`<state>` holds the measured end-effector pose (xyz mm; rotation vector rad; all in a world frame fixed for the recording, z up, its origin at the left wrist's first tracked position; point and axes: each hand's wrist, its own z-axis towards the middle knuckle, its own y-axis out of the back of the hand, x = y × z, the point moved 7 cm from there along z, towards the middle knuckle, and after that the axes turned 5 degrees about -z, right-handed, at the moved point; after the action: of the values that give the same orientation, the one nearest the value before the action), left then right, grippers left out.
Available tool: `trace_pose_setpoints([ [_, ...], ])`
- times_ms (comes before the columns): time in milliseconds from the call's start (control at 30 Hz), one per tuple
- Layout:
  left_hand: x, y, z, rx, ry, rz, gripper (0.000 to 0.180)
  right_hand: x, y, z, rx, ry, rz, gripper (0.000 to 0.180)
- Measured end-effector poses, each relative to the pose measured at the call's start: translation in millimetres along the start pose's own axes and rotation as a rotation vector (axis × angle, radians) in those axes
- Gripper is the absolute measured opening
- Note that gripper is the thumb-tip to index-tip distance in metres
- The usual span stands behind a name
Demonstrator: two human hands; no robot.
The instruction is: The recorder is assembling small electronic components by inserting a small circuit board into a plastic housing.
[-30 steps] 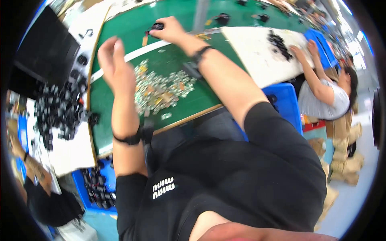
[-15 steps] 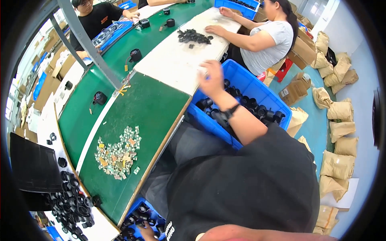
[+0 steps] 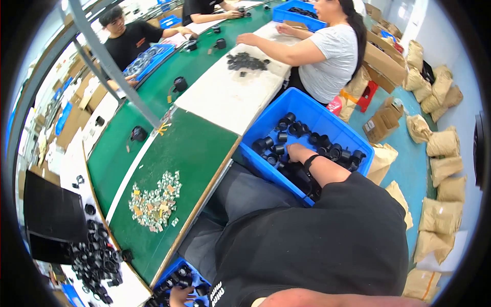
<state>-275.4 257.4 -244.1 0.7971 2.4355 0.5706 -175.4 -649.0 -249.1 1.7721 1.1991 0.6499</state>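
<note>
My right hand (image 3: 298, 152) is down in a large blue bin (image 3: 260, 162) of black round plastic parts (image 3: 335, 151). Its fingertips are lost among the parts, so its grip does not show. A dark band circles that wrist. At the lower edge, my left hand (image 3: 180, 295) is inside a second blue bin (image 3: 203, 279), over similar black cylindrical parts (image 3: 181, 273). Its thumb and fingers look apart, partly cut off by the picture's edge. I see nothing held in it.
A pile of small pale and orange pieces (image 3: 153, 202) lies on the green table (image 3: 192, 133). Black rings (image 3: 97, 261) are heaped by a dark screen (image 3: 53, 210). A co-worker (image 3: 327, 56) sits at the white board (image 3: 220, 105); brown sacks (image 3: 442, 215) line the wall.
My right hand has dropped from above the white board's edge into the large bin. My left hand has shifted slightly left and down. The near co-worker's arm reaches farther across the board.
</note>
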Motion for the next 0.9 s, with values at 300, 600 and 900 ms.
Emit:
trace_pose_setpoints([
  [300,35.2,75.6,-40.3,-0.944,-0.035,0.25,0.076,-1.9,23.4,0.3,-0.111,-0.081,-0.079,0.059],
  [600,54.9,68.3,-67.0,-0.354,0.316,-0.503,0.071,26.3,232.5,-57.0,-0.238,0.09,0.025,0.057],
  [900,49.8,65.0,-45.9,-0.732,0.203,0.056,0.092,245.1,317.7,-141.1,0.105,1.46,1.285,0.067],
])
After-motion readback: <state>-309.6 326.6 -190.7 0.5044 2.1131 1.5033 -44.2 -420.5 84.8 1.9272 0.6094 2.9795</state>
